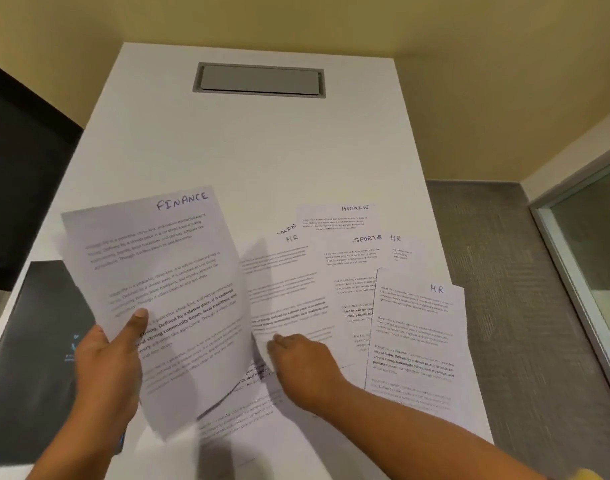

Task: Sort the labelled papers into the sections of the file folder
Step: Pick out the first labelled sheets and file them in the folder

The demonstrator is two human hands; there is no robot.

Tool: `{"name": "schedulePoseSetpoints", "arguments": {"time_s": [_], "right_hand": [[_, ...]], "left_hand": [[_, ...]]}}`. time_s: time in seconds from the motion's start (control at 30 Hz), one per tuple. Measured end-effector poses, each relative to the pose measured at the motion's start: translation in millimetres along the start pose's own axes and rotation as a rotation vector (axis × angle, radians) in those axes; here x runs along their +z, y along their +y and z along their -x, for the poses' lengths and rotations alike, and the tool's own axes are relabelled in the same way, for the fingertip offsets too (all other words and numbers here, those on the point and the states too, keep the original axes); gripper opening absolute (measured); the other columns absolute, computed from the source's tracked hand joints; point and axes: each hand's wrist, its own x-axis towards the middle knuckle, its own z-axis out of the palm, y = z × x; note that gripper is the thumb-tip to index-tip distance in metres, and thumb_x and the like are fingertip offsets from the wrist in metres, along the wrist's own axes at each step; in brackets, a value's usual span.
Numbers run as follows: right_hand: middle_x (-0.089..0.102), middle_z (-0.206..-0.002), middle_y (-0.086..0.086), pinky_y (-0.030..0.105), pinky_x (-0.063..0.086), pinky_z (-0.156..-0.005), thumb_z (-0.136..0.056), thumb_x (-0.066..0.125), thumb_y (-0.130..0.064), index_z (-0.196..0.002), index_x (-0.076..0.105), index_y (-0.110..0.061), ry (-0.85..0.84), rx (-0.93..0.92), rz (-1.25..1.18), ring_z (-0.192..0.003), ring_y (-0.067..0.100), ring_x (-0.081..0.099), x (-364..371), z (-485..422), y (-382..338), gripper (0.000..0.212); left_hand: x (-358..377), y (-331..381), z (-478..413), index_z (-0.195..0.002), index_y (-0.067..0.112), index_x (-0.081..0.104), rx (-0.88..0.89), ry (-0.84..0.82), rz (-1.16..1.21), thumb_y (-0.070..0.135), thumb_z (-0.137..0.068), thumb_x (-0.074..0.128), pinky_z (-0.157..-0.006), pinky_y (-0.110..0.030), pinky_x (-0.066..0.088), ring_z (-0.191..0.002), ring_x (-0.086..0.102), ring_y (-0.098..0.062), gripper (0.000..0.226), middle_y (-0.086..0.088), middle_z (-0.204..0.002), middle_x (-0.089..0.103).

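My left hand [106,362] holds a printed sheet marked FINANCE [165,278] lifted off the white table, thumb on its front. My right hand [303,365] rests with curled fingers on the lower edge of a sheet marked HR [286,282] that lies flat; whether it pinches the paper I cannot tell. Further sheets are spread to the right: ADMIN [345,216], SPORTS [359,268], a mostly hidden HR sheet [404,251] and another HR sheet [418,334] at the table's right edge. The dark file folder [37,358] lies closed at the left, partly behind the raised sheet.
The white table [255,143] has a grey cable hatch [259,80] set into its far end. Grey carpet [504,271] runs along the right, with a glass panel [594,258] beyond. A dark screen [23,174] stands at the left.
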Motion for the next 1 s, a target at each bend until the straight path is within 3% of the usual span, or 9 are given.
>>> {"name": "schedulePoseSetpoints", "arguments": {"time_s": [0.1, 0.17, 0.37, 0.5, 0.6, 0.73, 0.87, 0.93, 1.0], "right_hand": [[0.06, -0.128, 0.007, 0.045, 0.052, -0.086, -0.088, 0.057, -0.049, -0.127, 0.056, -0.013, -0.113, -0.025, -0.049, -0.115, 0.028, 0.054, -1.2, -2.6, -3.6, 0.053], [0.061, -0.13, 0.002, 0.043, 0.049, -0.093, -0.085, 0.055, -0.065, -0.129, 0.057, -0.018, -0.1, -0.002, -0.203, -0.117, 0.023, 0.054, -14.9, -2.1, 0.7, 0.064], [0.058, -0.135, 0.004, 0.033, 0.045, -0.099, -0.091, 0.062, -0.039, -0.136, 0.054, -0.016, 0.26, 0.53, -0.589, -0.119, 0.021, 0.057, -58.7, -22.9, 85.0, 0.051], [0.059, -0.123, 0.012, 0.029, 0.048, -0.075, -0.088, 0.068, -0.032, -0.121, 0.057, -0.003, 0.295, 0.857, -0.495, -0.098, 0.026, 0.061, -77.1, -25.7, 154.5, 0.046], [0.065, -0.101, 0.016, 0.028, 0.05, -0.054, -0.075, 0.075, -0.053, -0.095, 0.058, -0.003, 0.237, 1.004, -0.386, -0.078, 0.027, 0.063, -80.2, -27.7, 184.0, 0.056], [0.058, -0.111, 0.011, 0.042, 0.054, -0.081, -0.058, 0.075, -0.074, -0.113, 0.054, -0.007, 0.187, 1.079, -0.224, -0.103, 0.031, 0.059, -83.8, -37.2, 181.5, 0.089], [0.06, -0.114, 0.01, 0.044, 0.048, -0.09, -0.055, 0.084, -0.063, -0.125, 0.042, -0.008, 0.168, 1.099, -0.27, -0.11, 0.032, 0.057, -79.8, -47.3, 170.6, 0.098], [0.061, -0.107, 0.006, 0.045, 0.048, -0.09, -0.055, 0.087, -0.055, -0.12, 0.041, -0.009, 0.159, 1.103, -0.415, -0.104, 0.031, 0.06, -76.1, -51.3, 168.6, 0.092], [0.067, -0.096, 0.002, 0.045, 0.053, -0.086, -0.061, 0.087, -0.045, -0.1, 0.052, -0.012, 0.145, 1.045, -0.517, -0.089, 0.027, 0.065, -75.6, -54.4, 166.4, 0.062]], "left_hand": [[-6.0, 3.2, -11.2, -0.117, 0.027, 0.064, 0.017, 0.006, -0.016, 0.027, -0.094, 0.062, -0.073, -0.038, 0.054, -0.094, 0.069, -0.022, 0.023, 0.005, -0.102, 0.073], [-11.0, 3.8, -16.9, -0.112, 0.029, 0.065, 0.019, 0.008, -0.007, 0.027, -0.093, 0.063, -0.075, -0.041, 0.054, -0.093, 0.07, -0.022, 0.019, 0.004, -0.101, 0.074], [-13.6, 9.2, -14.9, -0.123, 0.025, 0.062, -0.011, -0.152, 0.03, 0.029, -0.093, 0.061, -0.089, -0.057, 0.049, -0.107, 0.067, -0.031, 0.03, -0.004, -0.118, 0.07], [-1.9, 21.5, -11.9, -0.133, 0.021, 0.055, 0.002, -0.265, 0.105, 0.022, -0.097, 0.053, -0.084, -0.059, 0.054, -0.111, 0.066, -0.026, 0.036, -0.004, -0.125, 0.066], [9.3, 26.6, -10.1, -0.134, 0.022, 0.055, -0.051, -0.324, 0.167, 0.017, -0.097, 0.05, -0.087, -0.058, 0.05, -0.115, 0.063, -0.027, 0.037, -0.004, -0.127, 0.065], [25.9, 28.5, -6.0, -0.128, 0.018, 0.059, -0.076, -0.357, 0.139, 0.013, -0.096, 0.051, -0.08, -0.041, 0.057, -0.102, 0.07, -0.021, 0.033, -0.002, -0.116, 0.071], [30.0, 29.1, -10.3, -0.127, 0.018, 0.06, -0.097, -0.292, 0.109, 0.015, -0.095, 0.054, -0.07, -0.034, 0.061, -0.101, 0.07, -0.021, 0.032, -0.003, -0.116, 0.071], [30.5, 31.1, -10.1, -0.126, 0.019, 0.06, -0.106, -0.278, 0.076, 0.016, -0.096, 0.054, -0.064, -0.03, 0.06, -0.102, 0.07, -0.022, 0.031, -0.004, -0.115, 0.071], [32.0, 34.0, -6.7, -0.128, 0.018, 0.059, -0.103, -0.253, 0.015, 0.017, -0.097, 0.053, -0.053, -0.02, 0.057, -0.093, 0.071, -0.013, 0.031, -0.004, -0.113, 0.071]]}}
